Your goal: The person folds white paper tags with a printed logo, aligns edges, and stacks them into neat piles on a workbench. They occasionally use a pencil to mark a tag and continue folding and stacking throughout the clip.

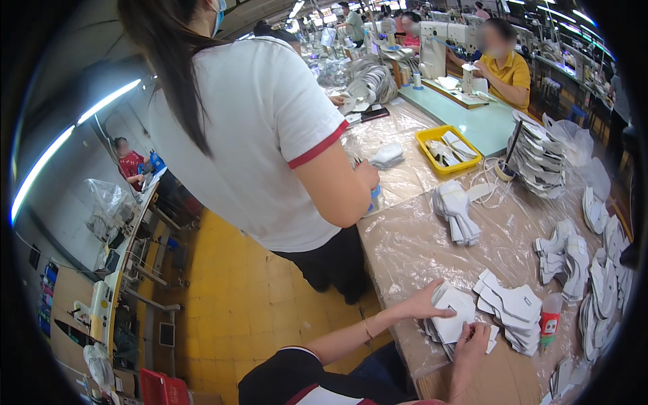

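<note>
Head view, and here's the left hand clasping a stack of white pieces, thumb laid over the top! In comes the right hand, fingertips right at the stack's near corner; whether they pinch a piece, can't tell. That stack sits at the near edge of the table, a fanned pile just to its right, then a red-labelled bottle, with a yellow tray farther up

No readable lettering
A red label wraps a bottle on the table, its markings too small to make out
</note>
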`<state>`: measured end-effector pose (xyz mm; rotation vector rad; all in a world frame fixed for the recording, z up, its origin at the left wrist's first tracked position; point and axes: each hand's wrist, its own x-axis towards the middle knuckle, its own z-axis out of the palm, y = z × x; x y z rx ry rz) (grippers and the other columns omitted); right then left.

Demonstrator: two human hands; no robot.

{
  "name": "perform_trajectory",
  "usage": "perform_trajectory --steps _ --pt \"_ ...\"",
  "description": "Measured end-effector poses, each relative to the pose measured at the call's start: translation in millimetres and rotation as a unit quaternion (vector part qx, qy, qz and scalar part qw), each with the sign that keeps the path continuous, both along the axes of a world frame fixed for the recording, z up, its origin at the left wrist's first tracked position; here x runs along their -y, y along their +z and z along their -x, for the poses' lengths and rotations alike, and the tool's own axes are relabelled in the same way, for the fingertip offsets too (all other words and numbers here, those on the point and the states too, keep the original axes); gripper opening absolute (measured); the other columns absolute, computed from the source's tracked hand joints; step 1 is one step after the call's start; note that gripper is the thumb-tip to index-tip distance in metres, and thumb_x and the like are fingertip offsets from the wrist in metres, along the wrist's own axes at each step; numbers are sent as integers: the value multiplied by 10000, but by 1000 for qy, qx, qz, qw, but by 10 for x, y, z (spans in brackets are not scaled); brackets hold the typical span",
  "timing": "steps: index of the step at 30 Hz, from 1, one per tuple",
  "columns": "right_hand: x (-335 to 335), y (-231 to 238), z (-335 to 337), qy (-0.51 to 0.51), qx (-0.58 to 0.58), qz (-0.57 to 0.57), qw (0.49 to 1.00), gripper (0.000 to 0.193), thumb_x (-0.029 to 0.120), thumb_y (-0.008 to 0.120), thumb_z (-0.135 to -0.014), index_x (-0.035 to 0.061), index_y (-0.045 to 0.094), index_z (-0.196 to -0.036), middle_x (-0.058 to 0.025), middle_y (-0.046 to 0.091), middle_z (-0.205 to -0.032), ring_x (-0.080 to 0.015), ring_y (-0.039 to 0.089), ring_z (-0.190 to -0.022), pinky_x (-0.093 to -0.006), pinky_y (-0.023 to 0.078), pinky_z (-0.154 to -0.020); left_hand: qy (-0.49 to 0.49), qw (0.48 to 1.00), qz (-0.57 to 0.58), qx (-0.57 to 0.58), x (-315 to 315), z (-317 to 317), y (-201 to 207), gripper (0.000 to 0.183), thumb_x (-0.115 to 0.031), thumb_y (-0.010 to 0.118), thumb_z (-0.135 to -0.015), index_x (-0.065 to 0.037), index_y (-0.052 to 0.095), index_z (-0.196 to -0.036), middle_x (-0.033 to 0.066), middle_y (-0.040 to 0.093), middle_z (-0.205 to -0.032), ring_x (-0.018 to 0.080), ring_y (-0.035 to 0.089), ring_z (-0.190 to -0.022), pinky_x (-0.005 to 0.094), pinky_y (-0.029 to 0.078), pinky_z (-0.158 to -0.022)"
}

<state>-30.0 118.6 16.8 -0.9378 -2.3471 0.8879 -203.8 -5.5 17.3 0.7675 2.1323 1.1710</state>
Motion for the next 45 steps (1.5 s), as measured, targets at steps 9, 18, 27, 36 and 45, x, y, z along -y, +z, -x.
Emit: perform_trajectory --steps 9,18,27,36,45 --pt "-85 195 -359 31 65 63 995 170 229 664 -881 60 691 -888 -132 679 -862 -311 642 -831 -418 439 -749 8 987 -114 112 290 -4 -185 1019 -141 840 -738 35 195 -1508 206 369 -1475 278 410 -1348 359 396 -1092" --pt "-78 204 -338 6 81 0 997 129 222 700 -859 103 704 -909 -34 633 -872 -218 596 -885 -382 397 -783 1 965 -166 203 218 -32 -9 921 -16 794 -769 59 220 -1485 205 413 -1433 244 468 -1288 345 435 -1054" --pt "-146 134 -247 15 105 64 992 109 222 713 -844 118 712 -879 -31 634 -832 -235 609 -839 -383 399 -727 13 968 -161 194 214 -61 14 981 -123 858 -726 61 249 -1473 209 483 -1362 249 494 -1260 359 439 -1041" --pt "-138 156 -233 79 165 -109 977 105 173 663 -875 74 636 -899 -65 600 -886 -254 568 -880 -393 395 -758 27 965 -158 207 219 -99 -2 986 -134 861 -724 46 250 -1477 198 484 -1363 251 494 -1259 361 425 -1052" --pt "-506 619 -1116 -71 331 -24 940 127 178 601 -917 63 575 -963 -102 587 -981 -306 549 -988 -439 396 -842 32 967 -147 204 228 -108 -57 937 -102 828 -748 46 249 -1471 198 492 -1353 240 519 -1229 351 455 -1017"
